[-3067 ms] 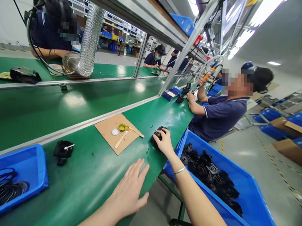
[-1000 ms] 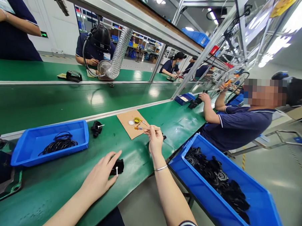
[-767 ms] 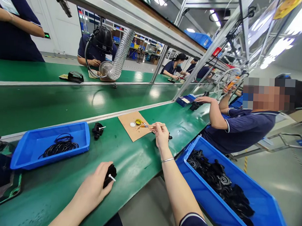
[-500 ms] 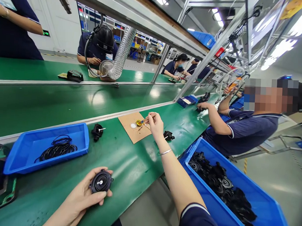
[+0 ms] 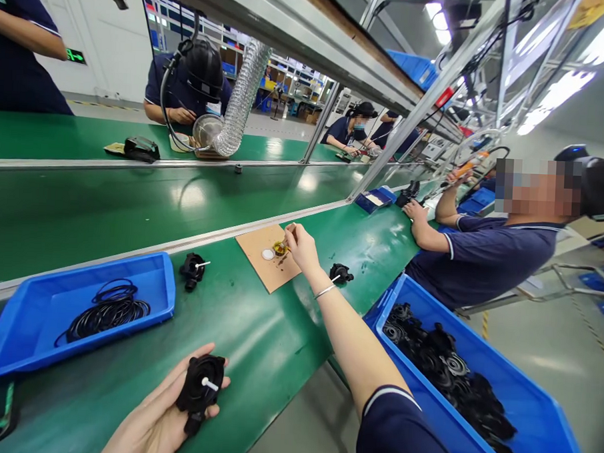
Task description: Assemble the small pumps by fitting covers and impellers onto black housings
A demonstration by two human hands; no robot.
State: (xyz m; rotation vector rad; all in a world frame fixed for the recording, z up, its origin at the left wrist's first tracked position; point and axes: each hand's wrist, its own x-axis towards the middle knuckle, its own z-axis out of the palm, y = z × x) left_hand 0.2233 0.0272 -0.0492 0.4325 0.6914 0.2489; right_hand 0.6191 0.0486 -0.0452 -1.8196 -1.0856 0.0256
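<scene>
My left hand (image 5: 156, 417) holds a round black plastic part (image 5: 199, 385) with a white pin at its centre, low over the green bench edge. My right hand (image 5: 301, 248) reaches out over a brown cardboard sheet (image 5: 265, 268) and grips a thin brush (image 5: 286, 237), whose tip dips into a small yellow pot (image 5: 280, 248). A white cap (image 5: 267, 254) lies beside the pot. Two more black parts with white pins rest on the bench, one (image 5: 192, 270) left of the cardboard and one (image 5: 340, 273) right of my wrist.
A blue tray (image 5: 37, 328) of black rubber rings sits at my left. A large blue bin (image 5: 523, 423) of black parts stands by my right side. A seated co-worker (image 5: 481, 251) works at the right. A silver flexible duct (image 5: 240, 107) hangs beyond the conveyor belt (image 5: 107, 204).
My left hand lifted the black part off the bench and turned it pin-up. My right hand picked up the brush and moved its tip into the yellow pot.
</scene>
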